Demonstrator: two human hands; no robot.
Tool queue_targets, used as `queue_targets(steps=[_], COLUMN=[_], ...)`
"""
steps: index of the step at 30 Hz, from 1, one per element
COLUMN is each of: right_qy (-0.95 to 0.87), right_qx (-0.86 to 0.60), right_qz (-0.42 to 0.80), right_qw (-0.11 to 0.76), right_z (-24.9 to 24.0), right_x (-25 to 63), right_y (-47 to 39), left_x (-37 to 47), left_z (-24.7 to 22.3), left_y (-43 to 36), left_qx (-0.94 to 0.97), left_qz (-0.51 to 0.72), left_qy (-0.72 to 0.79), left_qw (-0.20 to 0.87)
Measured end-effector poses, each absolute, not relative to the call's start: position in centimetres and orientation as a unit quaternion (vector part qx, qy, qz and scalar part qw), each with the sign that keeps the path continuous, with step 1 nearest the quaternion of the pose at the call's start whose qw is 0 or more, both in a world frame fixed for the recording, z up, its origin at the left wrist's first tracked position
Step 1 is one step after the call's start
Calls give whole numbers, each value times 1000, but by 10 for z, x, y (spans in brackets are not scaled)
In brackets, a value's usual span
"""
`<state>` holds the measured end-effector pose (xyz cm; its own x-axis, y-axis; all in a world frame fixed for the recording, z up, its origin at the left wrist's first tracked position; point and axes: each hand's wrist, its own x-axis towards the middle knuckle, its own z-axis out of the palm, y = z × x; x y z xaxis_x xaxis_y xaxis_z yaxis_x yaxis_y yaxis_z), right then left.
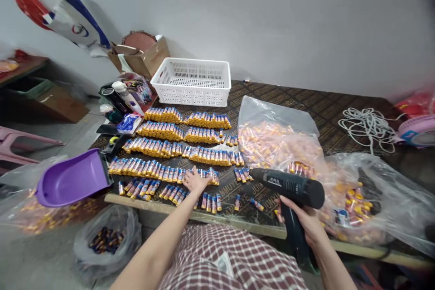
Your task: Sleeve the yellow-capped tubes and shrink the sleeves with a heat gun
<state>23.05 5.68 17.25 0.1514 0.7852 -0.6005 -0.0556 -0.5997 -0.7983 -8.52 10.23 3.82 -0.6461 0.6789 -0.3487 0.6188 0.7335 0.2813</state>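
My left hand (196,181) lies over the front row of small blue-and-yellow tubes (136,166), fingers spread and touching the tops of several. More tubes stand in packed rows (166,147) behind it, and loose ones (211,202) lie between the hand and the table's front edge. My right hand (307,222) is wrapped round the handle of a black heat gun (288,183). Its nozzle points left, towards a short group of tubes (241,174). A single tube (237,202) and a tilted one (256,204) lie below the nozzle.
A white plastic basket (193,95) stands behind the rows. Clear bags of tubes (272,145) fill the table's right side, with a coiled white cord (369,127) beyond. A purple dustpan (73,181) juts out at left, above a bag-lined bin (108,240). Bottles (127,97) stand back left.
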Motion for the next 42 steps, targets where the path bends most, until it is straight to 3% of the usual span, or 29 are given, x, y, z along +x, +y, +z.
queue_targets(steps=[11,18,26,34,42], right_qy=[-267,-284,-283,-319,-373], right_qx=[-655,-664,-645,-603,-566], right_qz=[643,624,654,680,699], right_qw=[294,297,276,269,229], right_z=[149,150,145,112,129], right_x=[284,299,277,221,170], right_y=[69,54,59,90,101], left_x=[-44,-21,-22,-40,-42], left_z=[31,19,21,11,-5], left_y=[122,109,115,70,31], left_qx=[373,458,406,353,274], left_qz=[-15,9,55,135,156], left_qy=[912,877,872,874,849], left_qw=[170,143,269,306,424])
